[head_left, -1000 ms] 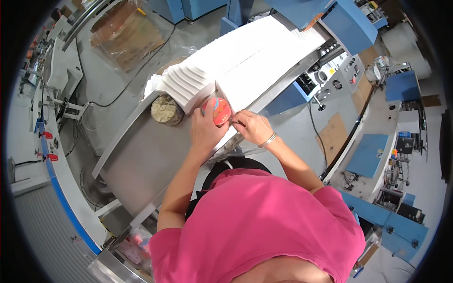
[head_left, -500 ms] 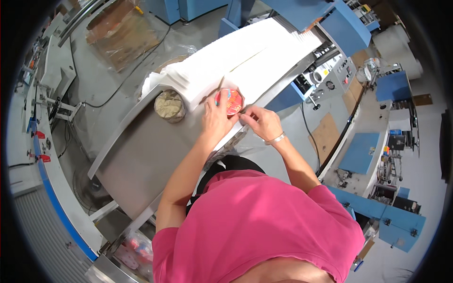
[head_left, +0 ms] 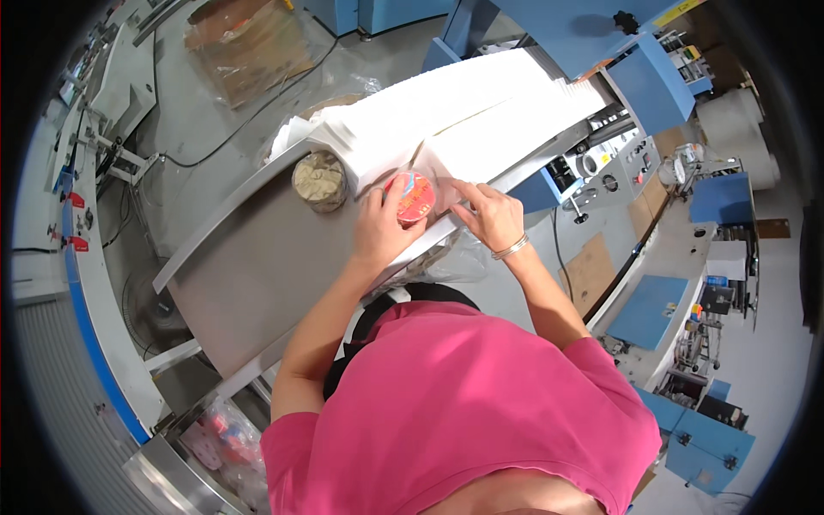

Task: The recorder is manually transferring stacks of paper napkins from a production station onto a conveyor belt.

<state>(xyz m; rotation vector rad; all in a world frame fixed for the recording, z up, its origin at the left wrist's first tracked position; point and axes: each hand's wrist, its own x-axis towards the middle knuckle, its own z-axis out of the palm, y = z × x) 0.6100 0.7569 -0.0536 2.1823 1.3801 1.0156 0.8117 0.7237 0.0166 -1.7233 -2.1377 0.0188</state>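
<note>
My left hand (head_left: 378,230) is closed around the side of a round object with a red, printed top (head_left: 417,204), held over the edge of the grey table (head_left: 266,266). Beside it, my right hand (head_left: 493,218) has thumb and forefinger pinched near the object's right side. Something clear and film-like seems to lie between those fingers and the object, too faint to name. Right behind both hands rises a stack of white sheets (head_left: 429,107). To the left of my left hand stands a round, see-through-sided container or roll with a pale, crumpled-looking top (head_left: 319,182).
Blue machine housings (head_left: 584,34) and a control panel (head_left: 631,163) stand beyond the sheets. On the floor at far left lies cardboard under plastic (head_left: 249,51). A black cable (head_left: 257,116) crosses the floor. Bagged items (head_left: 232,433) sit at lower left.
My right hand has drawn slightly away from the red-topped round object, to the right. My left hand keeps hold of it. The whole view has shifted a little.
</note>
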